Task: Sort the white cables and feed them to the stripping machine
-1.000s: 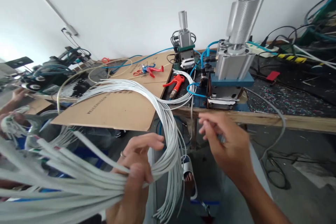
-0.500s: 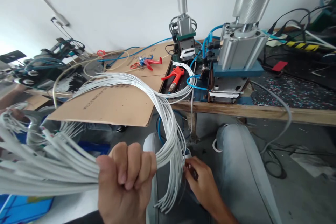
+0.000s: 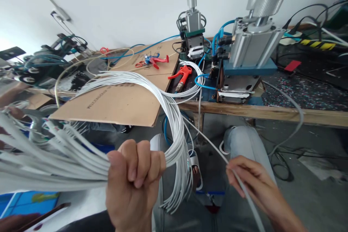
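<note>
In the head view, my left hand [image 3: 137,177] is wrapped round a thick bundle of white cables [image 3: 176,134]. The bundle spreads to the left behind the fist, and its other part curves up over the cardboard and hangs down above my lap. My right hand [image 3: 248,179] pinches a single white cable [image 3: 208,139] drawn away from the bundle. That cable runs from beside the bundle through my fingers and out at the bottom edge of the view. Its far end is hidden among the other cables.
A cardboard sheet [image 3: 127,105] covers the bench's left part, with red-and-blue pliers [image 3: 154,59] on it. A red air blow gun [image 3: 183,78] lies near two pneumatic presses, the nearer press [image 3: 250,50] at right. Another person's hand [image 3: 16,110] shows at far left.
My right hand has moved right, away from the bundle, pulling a single white cable out with it. My left hand keeps its hold on the bundle.
</note>
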{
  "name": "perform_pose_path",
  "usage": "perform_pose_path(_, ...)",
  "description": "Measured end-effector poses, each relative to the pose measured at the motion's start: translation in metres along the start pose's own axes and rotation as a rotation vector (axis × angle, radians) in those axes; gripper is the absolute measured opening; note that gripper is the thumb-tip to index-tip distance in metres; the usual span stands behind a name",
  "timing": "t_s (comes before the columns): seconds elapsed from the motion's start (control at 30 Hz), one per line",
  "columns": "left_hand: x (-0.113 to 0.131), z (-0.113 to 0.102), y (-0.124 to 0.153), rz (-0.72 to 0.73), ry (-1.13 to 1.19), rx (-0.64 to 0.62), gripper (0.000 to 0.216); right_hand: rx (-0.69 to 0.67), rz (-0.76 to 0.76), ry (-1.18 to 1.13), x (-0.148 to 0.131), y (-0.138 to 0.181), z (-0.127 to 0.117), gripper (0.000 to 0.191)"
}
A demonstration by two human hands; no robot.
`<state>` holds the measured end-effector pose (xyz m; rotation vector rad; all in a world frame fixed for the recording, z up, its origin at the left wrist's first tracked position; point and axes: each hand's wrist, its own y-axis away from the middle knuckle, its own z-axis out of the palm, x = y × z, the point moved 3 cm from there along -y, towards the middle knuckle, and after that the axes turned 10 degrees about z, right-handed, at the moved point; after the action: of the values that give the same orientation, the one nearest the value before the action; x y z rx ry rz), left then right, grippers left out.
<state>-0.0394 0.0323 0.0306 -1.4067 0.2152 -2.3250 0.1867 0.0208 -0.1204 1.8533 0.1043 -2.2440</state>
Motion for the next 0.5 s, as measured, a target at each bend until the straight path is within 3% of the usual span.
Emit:
perform_pose_path(0.1, -0.003, 0.002, 0.000, 0.003, 0.005, -0.030, 0.067, 0.042, -0.108, -0.078, -0.024, -0.003, -0.023, 0.032)
perform_pose_path(0.17, -0.007, 0.004, 0.003, 0.004, -0.007, -0.061, 0.052, 0.076, -0.164, -0.095, -0.040, -0.010, -0.022, 0.029)
perform_pose_path(0.23, -0.012, 0.005, 0.006, 0.001, -0.067, -0.064, 0.027, 0.089, -0.196, -0.012, -0.057, -0.018, -0.006, 0.024)
perform_pose_path(0.3, -0.018, 0.008, 0.009, -0.064, -0.191, -0.059, 0.009, 0.085, -0.249, 0.195, -0.073, -0.023, 0.019, 0.030)
perform_pose_path(0.4, -0.024, 0.013, 0.012, -0.196, -0.385, -0.085, 0.019, 0.070, -0.384, 0.461, -0.087, -0.024, 0.056, 0.042)
perform_pose_path(0.5, -0.024, 0.021, 0.010, -0.168, -0.443, -0.134, 0.021, 0.020, -0.414, 0.489, -0.082, -0.023, 0.073, 0.043)
